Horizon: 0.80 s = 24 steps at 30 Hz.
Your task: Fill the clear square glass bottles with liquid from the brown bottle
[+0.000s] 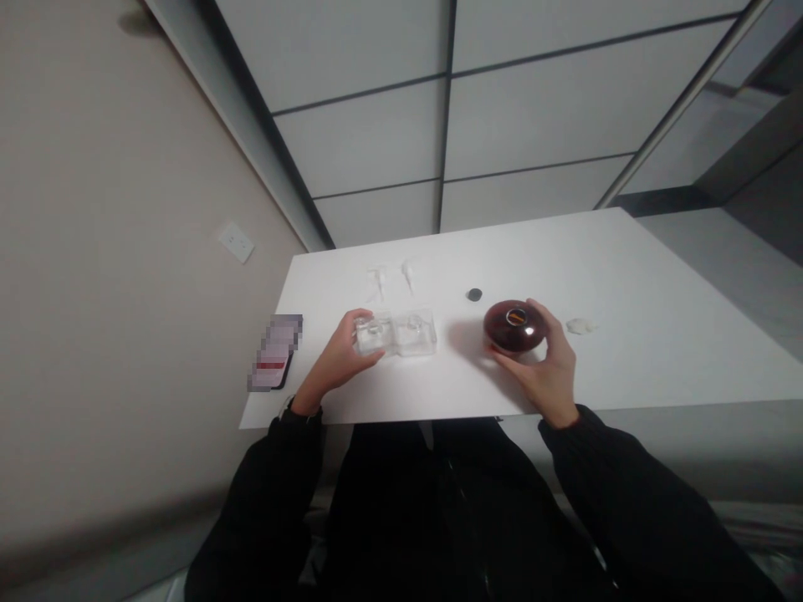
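My left hand point(342, 358) grips the left end of a clear plastic case point(414, 334) with two side-by-side sections, at the front middle of the white table. In my right hand point(552, 364) is a dark red, rounded bottle point(511, 332), fingers wrapped round its right side and underneath. A round emblem with an orange mark shows on top of it. Behind the bottle lies a small dark round cap point(475, 294). Two whitish, slim-stemmed pieces point(407, 274) lie beyond the case; their exact kind is unclear.
A phone point(276, 351) with a blurred screen lies at the table's left edge. To the right of the bottle is a crumpled whitish scrap point(581, 325). The wall on the left carries a socket point(237, 242). Panelled doors point(376, 159) stand behind the white table point(658, 334).
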### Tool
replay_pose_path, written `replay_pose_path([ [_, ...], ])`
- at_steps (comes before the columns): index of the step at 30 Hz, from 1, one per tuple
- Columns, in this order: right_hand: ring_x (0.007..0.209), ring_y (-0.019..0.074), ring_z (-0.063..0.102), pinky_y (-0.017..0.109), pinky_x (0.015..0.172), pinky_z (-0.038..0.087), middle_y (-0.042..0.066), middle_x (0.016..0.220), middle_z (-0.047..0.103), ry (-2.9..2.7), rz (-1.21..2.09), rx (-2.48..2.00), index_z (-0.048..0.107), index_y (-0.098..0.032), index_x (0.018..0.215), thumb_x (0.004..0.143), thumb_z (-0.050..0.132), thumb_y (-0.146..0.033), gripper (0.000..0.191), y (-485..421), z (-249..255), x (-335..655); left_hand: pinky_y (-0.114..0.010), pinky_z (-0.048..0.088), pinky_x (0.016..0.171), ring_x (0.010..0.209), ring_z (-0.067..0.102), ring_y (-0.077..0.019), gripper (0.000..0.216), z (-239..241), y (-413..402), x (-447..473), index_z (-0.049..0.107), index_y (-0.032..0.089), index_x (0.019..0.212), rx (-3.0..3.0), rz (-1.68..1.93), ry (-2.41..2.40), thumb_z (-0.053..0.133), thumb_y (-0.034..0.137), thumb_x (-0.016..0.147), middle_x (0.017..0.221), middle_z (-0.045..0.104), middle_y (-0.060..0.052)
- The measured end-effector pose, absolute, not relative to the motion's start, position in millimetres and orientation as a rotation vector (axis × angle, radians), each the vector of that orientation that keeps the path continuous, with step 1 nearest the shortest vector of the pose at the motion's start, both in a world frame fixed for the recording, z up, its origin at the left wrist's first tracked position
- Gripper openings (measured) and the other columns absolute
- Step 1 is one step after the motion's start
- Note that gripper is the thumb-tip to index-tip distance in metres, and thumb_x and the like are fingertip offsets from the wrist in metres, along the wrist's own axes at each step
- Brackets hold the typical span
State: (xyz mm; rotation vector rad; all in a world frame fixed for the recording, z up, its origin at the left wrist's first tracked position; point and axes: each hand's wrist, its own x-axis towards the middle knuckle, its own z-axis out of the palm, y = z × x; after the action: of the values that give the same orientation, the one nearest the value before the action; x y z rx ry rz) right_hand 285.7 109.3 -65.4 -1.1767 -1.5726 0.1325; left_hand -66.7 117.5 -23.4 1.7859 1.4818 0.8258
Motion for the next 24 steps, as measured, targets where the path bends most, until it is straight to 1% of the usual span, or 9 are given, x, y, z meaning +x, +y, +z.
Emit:
replay_pose_path([
  [3,0.125,0.0376,0.070,0.064,0.107,0.056,0.016,0.140,0.070,-1.568,0.135,-1.185,0.055,-0.024,0.153,0.077,0.093,-0.043,0.087,110,-65,286,-0.049,0.051,0.115,0.133,0.060,-0.0292,0.065,-23,121,-69,0.049,0.021,0.137,1.854,0.756,1.435,0.081,0.033,0.082,0.140,0.059,-0.013],
  [5,0.123,0.0376,0.070,0.063,0.105,0.057,0.015,0.139,0.070,-1.569,0.125,-1.192,0.054,-0.025,0.154,0.078,0.092,-0.044,0.087,110,-64,286,-0.051,0.046,0.122,0.140,0.056,-0.0315,0.076,-20,123,-70,0.047,0.022,0.143,1.938,0.746,1.409,0.087,0.037,0.080,0.146,0.056,-0.014],
  [7,0.120,0.0375,0.071,0.062,0.103,0.058,0.015,0.138,0.070,-1.573,0.111,-1.202,0.055,-0.026,0.153,0.078,0.092,-0.047,0.087,111,-63,287,-0.053,0.039,0.128,0.147,0.051,-0.0342,0.093,-17,127,-68,0.044,0.023,0.150,2.031,0.775,1.379,0.094,0.043,0.074,0.154,0.051,-0.016],
  [9,0.119,0.0378,0.071,0.061,0.101,0.059,0.015,0.138,0.070,-1.584,0.099,-1.207,0.055,-0.026,0.153,0.078,0.092,-0.049,0.087,112,-61,287,-0.054,0.037,0.129,0.149,0.050,-0.0355,0.106,-14,131,-63,0.040,0.025,0.156,2.100,0.796,1.338,0.098,0.048,0.070,0.159,0.050,-0.016],
  [11,0.120,0.0382,0.071,0.061,0.101,0.060,0.015,0.138,0.070,-1.602,0.092,-1.209,0.054,-0.026,0.154,0.079,0.092,-0.050,0.088,114,-59,287,-0.054,0.039,0.128,0.148,0.052,-0.0355,0.111,-12,136,-56,0.037,0.027,0.160,2.144,0.778,1.294,0.098,0.049,0.071,0.158,0.054,-0.016],
  [14,0.122,0.0385,0.070,0.062,0.104,0.059,0.015,0.140,0.069,-1.642,0.096,-1.201,0.052,-0.027,0.156,0.081,0.090,-0.051,0.088,117,-54,286,-0.054,0.042,0.125,0.144,0.057,-0.0341,0.108,-12,141,-46,0.036,0.031,0.161,2.193,0.750,1.284,0.098,0.044,0.073,0.150,0.063,-0.012],
  [17,0.121,0.0380,0.071,0.061,0.104,0.060,0.015,0.139,0.070,-1.695,0.090,-1.168,0.051,-0.027,0.157,0.082,0.089,-0.053,0.088,120,-48,284,-0.051,0.048,0.118,0.135,0.063,-0.0314,0.101,-15,140,-39,0.038,0.032,0.159,2.210,0.772,1.305,0.096,0.037,0.077,0.140,0.070,-0.008],
  [20,0.120,0.0375,0.072,0.060,0.103,0.060,0.015,0.136,0.071,-1.743,0.056,-1.150,0.051,-0.027,0.157,0.083,0.089,-0.052,0.087,121,-43,283,-0.049,0.051,0.114,0.129,0.065,-0.0300,0.098,-18,131,-31,0.039,0.032,0.159,2.210,0.793,1.308,0.095,0.032,0.078,0.138,0.071,-0.007],
  [24,0.119,0.0368,0.072,0.058,0.101,0.061,0.014,0.135,0.072,-1.813,-0.004,-1.131,0.048,-0.029,0.158,0.083,0.089,-0.048,0.088,120,-38,283,-0.049,0.051,0.112,0.126,0.065,-0.0308,0.099,-19,111,-16,0.038,0.032,0.158,2.180,0.798,1.332,0.095,0.032,0.077,0.137,0.071,-0.006],
])
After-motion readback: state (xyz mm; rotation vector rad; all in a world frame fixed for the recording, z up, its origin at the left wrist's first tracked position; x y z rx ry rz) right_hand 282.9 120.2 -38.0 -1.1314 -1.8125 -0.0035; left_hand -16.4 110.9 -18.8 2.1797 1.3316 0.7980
